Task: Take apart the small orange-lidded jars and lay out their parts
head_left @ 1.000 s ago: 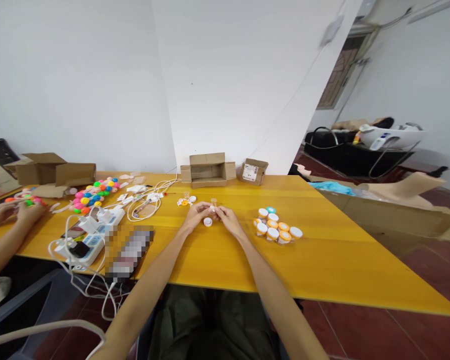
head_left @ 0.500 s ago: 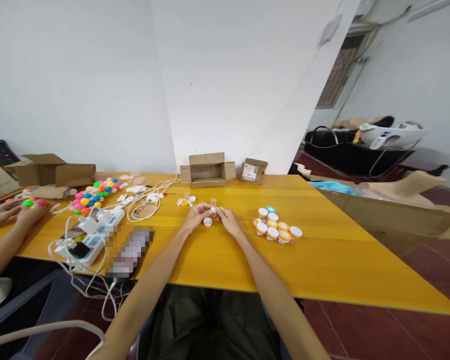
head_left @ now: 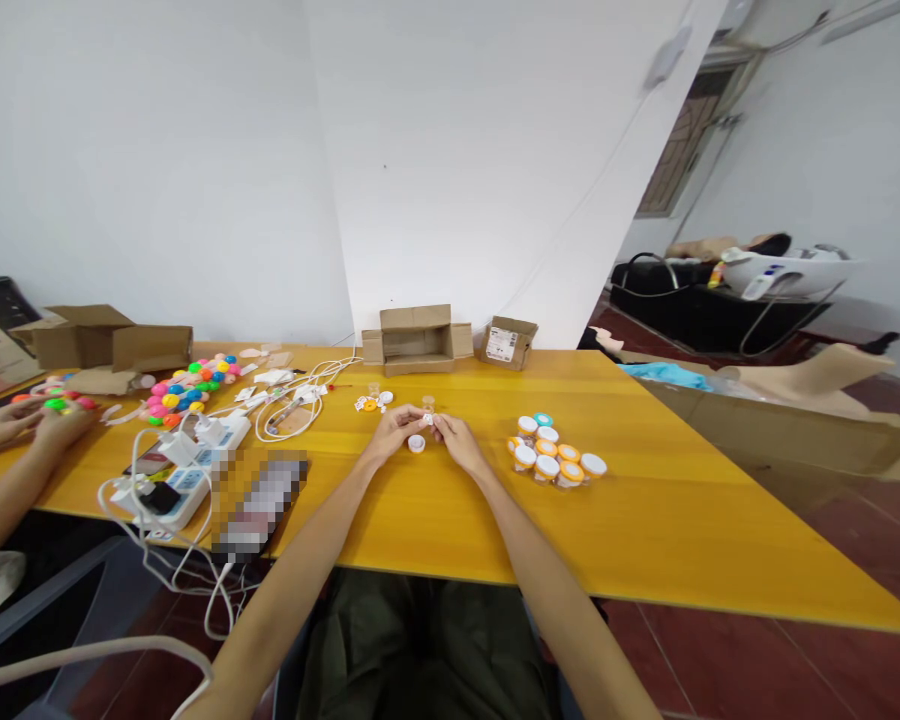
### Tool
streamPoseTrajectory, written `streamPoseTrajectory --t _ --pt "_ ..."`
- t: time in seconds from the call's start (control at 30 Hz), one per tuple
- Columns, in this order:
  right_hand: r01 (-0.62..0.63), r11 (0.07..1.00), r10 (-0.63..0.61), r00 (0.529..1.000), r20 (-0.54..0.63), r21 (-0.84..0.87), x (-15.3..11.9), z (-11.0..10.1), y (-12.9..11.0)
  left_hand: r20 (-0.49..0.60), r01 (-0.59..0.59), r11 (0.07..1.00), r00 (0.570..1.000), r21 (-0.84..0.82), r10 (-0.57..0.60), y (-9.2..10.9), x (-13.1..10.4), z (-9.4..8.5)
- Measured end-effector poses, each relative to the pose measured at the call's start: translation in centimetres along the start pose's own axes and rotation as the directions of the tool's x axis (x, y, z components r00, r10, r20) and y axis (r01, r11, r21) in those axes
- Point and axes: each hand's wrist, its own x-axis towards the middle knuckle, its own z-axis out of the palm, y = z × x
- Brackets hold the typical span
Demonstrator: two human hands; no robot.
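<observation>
Between the fingertips of my left hand (head_left: 394, 432) and my right hand (head_left: 454, 438) is a small white piece (head_left: 429, 420), pinched from both sides. On the table just below it lies a round white lid (head_left: 416, 443). Behind my fingertips stands a small clear container (head_left: 427, 402). Farther left are small white pieces and an orange ring (head_left: 370, 406), beside a white lid (head_left: 386, 398) and another clear container (head_left: 374, 389). To the right of my right hand, several clear jars with white, orange and teal lids (head_left: 547, 466) stand close together.
Two cardboard boxes (head_left: 418, 340) (head_left: 509, 342) stand at the back. On the left are a power strip (head_left: 195, 480), cables, a phone (head_left: 264, 505) and colourful balls (head_left: 187, 390). Another person's hands (head_left: 64, 425) hold balls at far left.
</observation>
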Motion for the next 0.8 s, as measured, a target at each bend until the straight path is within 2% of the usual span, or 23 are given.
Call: streamPoseTrajectory --t 0.33,0.8 --pt "0.005 1.0 -0.005 1.0 -0.011 0.007 -0.14 0.06 -0.24 0.0 -0.007 1.0 1.0 -0.014 0.007 0.68 -0.2 0.23" --pt "-0.012 0.999 0.014 0.999 -0.041 0.05 -0.16 0.21 -0.44 0.009 0.001 1.0 1.0 -0.024 -0.001 0.28 -0.03 0.1"
